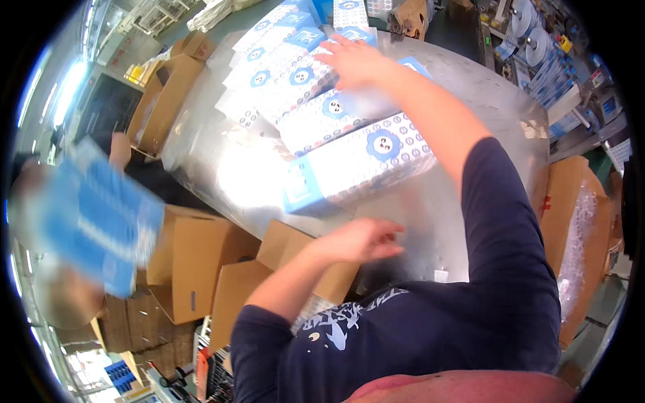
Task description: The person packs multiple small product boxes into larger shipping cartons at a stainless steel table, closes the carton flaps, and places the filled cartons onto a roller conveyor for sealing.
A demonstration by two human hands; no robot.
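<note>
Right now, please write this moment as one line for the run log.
right hand: reaching onto blue-white boxes | left hand: empty, over table edge | blue pack: blurred, at left

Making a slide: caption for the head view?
Right hand reaches onto white-and-blue patterned cartons on a metal table; left hand hovers empty.

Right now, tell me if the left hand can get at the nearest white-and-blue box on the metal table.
Probably yes: the left hand is empty, just short of the nearest box, with only bare metal table between.
</note>
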